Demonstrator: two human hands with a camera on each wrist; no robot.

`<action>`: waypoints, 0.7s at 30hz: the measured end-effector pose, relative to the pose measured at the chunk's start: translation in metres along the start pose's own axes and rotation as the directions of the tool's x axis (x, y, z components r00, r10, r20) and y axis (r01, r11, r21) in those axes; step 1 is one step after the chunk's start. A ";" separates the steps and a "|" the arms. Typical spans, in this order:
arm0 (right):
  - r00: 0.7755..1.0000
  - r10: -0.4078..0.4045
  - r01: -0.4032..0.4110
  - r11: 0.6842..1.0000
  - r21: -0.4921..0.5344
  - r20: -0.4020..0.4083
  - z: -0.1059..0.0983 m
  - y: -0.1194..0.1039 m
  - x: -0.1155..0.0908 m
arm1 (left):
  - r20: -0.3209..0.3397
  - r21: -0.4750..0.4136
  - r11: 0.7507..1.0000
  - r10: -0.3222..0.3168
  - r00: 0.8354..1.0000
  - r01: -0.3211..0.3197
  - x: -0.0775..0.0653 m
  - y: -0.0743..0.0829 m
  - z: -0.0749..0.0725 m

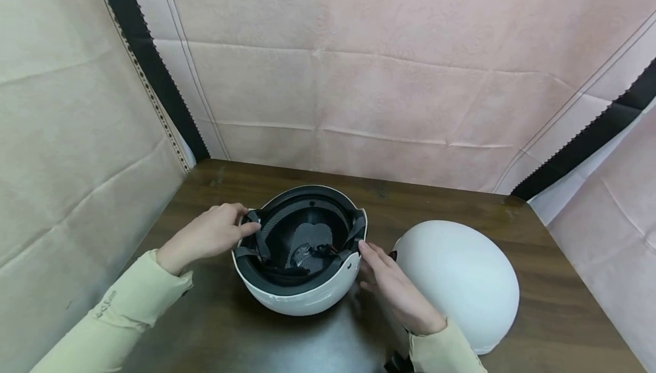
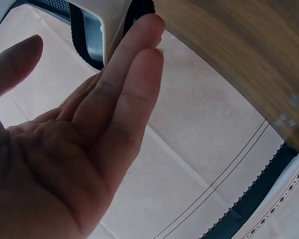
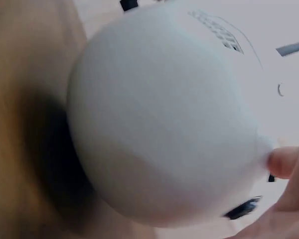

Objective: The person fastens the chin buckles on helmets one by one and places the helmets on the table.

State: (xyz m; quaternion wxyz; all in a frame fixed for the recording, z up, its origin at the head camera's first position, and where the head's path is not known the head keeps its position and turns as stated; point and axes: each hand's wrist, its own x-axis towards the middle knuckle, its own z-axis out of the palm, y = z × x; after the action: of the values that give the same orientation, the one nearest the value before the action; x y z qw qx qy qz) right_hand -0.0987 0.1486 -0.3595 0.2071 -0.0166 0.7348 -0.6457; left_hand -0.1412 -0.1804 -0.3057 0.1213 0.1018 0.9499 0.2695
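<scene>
A person's pale sleeves (image 1: pixel 128 299) stretch in from the bottom of the head view over a brown wooden table (image 1: pixel 553 304). The right hand (image 1: pixel 392 287), fingers extended rather than curled, touches the right rim of an upturned white helmet (image 1: pixel 307 303) at the table's middle. Just right of that hand, a 2nd white helmet (image 1: pixel 461 282) sits dome up. The left hand (image 1: pixel 207 236) meets the opposite rim, its fingers nearly straight and the thumb spread wide of them; whether the thumb presses the lining cannot be told. Inside the upturned helmet, dark straps (image 1: pixel 263 243) hang beside the black lining (image 1: pixel 310 213), and a small shiny cluster at the bottom is too small to make out. Beyond the table's far edge, creased pale cloth (image 1: pixel 328 77) rises, flanked by 2 black bands (image 1: pixel 154 65).
</scene>
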 end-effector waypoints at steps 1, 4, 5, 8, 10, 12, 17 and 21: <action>0.999 0.009 -0.011 0.999 0.048 0.034 0.001 0.002 0.001 | -0.002 0.003 1.000 -0.002 1.000 0.002 0.000 0.000 0.000; 0.989 0.025 -0.047 0.987 0.154 0.144 0.002 0.006 0.004 | 0.000 0.003 1.000 -0.009 1.000 0.009 -0.001 0.000 0.000; 0.985 0.032 -0.062 0.983 0.175 0.169 0.002 0.007 0.005 | 0.001 0.006 1.000 -0.011 1.000 0.011 -0.002 0.000 0.001; 0.976 0.046 -0.095 0.968 0.231 0.212 0.002 0.008 0.006 | 0.007 0.008 1.000 -0.017 1.000 0.017 -0.002 0.000 0.001; 0.976 0.045 -0.099 0.964 0.248 0.213 0.002 0.008 0.007 | 0.011 0.015 1.000 -0.023 1.000 0.023 -0.003 -0.001 0.001; 0.979 0.047 -0.099 0.961 0.259 0.201 0.003 0.007 0.006 | 0.016 0.017 0.999 -0.033 0.999 0.032 -0.004 -0.002 0.002; 0.987 0.059 -0.096 0.960 0.264 0.147 0.005 0.005 0.005 | 0.037 -0.027 0.998 -0.060 0.998 0.061 -0.007 -0.005 0.003; 0.984 0.049 -0.098 0.951 0.293 0.169 0.006 0.005 0.004 | 0.069 -0.091 0.992 -0.078 0.995 0.084 -0.007 -0.006 0.004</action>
State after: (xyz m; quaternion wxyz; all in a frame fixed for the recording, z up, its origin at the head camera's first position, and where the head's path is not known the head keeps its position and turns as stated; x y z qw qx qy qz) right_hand -0.0994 0.1422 -0.3655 0.2893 -0.0091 0.6095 -0.7381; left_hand -0.1345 -0.1851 -0.3104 0.1679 0.0662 0.9350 0.3053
